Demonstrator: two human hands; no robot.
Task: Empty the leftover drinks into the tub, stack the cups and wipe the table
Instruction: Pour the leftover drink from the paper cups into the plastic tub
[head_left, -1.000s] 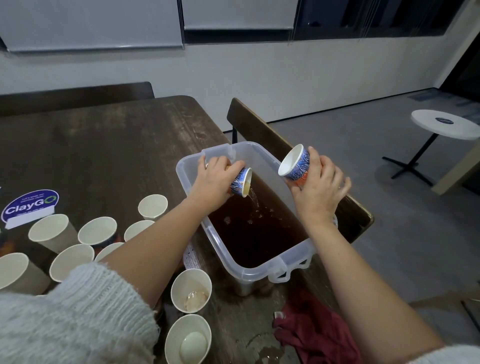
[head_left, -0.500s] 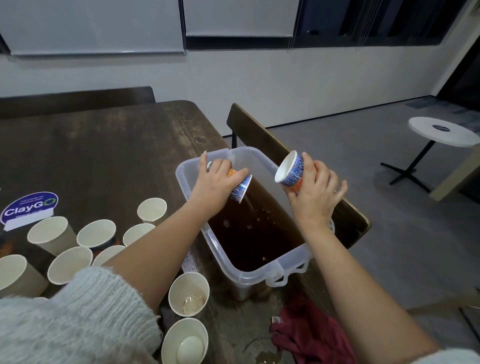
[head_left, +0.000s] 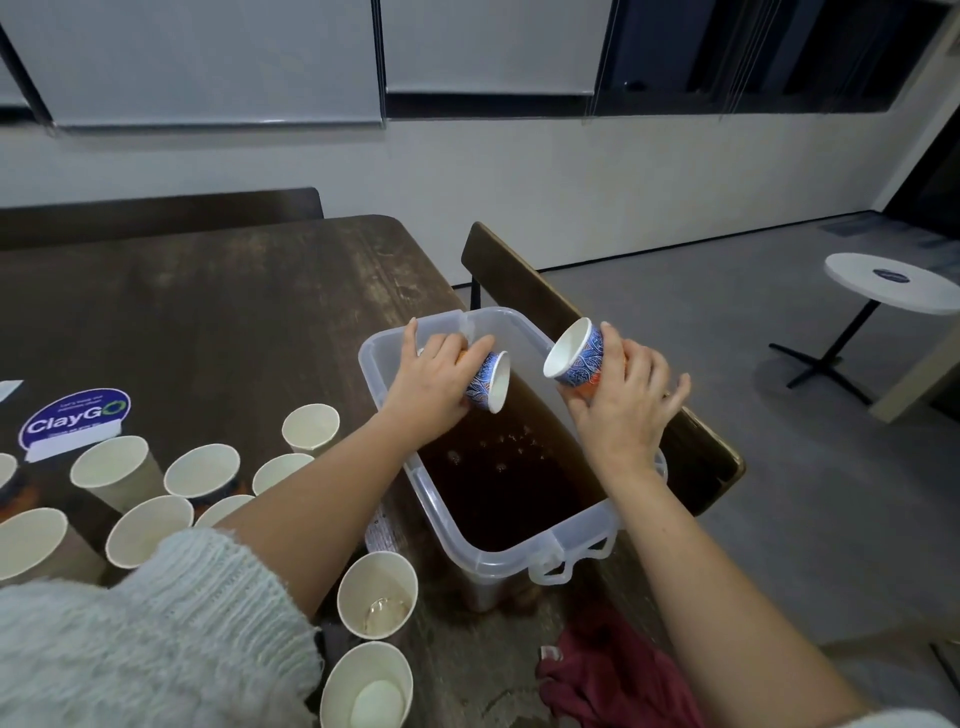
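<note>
A clear plastic tub (head_left: 524, 564) holding dark brown liquid stands at the table's right edge. My left hand (head_left: 434, 382) grips a blue patterned paper cup (head_left: 488, 387) tipped on its side over the tub, mouth facing right and down. My right hand (head_left: 623, 400) holds a second blue patterned cup (head_left: 574, 353) tilted above the tub's right wall, its white inside showing. No liquid is seen falling from either cup. Several white paper cups (head_left: 202, 470) stand on the dark wooden table (head_left: 208, 322) to the left. A dark red cloth (head_left: 618, 675) lies crumpled near the front.
Two more cups (head_left: 376, 600) stand near the tub's front left corner, with a little drink in them. A chair back (head_left: 524, 286) runs along the tub's right side. A purple sticker (head_left: 75, 415) is on the table. A small round white table (head_left: 891, 283) stands on the floor at right.
The thin stream from the cup in my left hand has stopped. The view has shifted slightly; both hands stay over the tub with their cups, the left cup tipped further.
</note>
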